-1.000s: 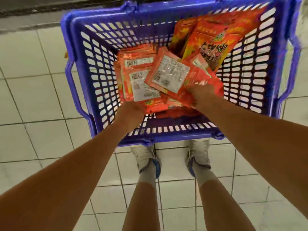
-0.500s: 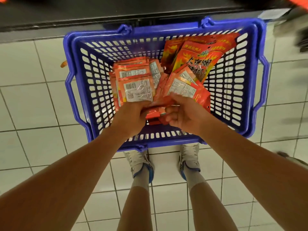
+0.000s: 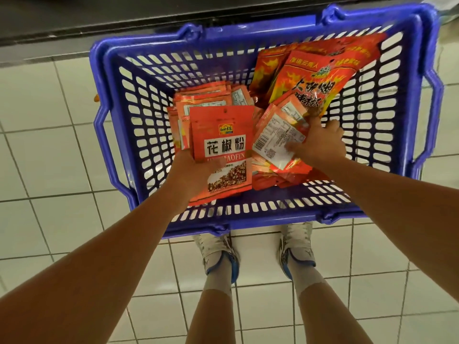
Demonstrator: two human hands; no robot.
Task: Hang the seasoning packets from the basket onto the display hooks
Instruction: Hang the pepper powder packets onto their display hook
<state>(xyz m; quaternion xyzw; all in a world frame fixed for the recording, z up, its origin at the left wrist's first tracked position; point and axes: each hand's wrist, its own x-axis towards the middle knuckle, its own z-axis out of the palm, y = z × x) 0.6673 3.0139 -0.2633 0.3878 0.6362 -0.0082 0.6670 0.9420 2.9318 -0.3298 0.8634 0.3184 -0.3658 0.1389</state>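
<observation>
Gripping a stack of huajiao powder packets (image 3: 222, 155) in my left hand (image 3: 192, 176); right hand (image 3: 320, 145) pinches label-side-up packets (image 3: 278, 137) inside blue basket (image 3: 119, 115).

White tiled floor (image 3: 49, 150), dark shelf base (image 3: 74, 23)
</observation>
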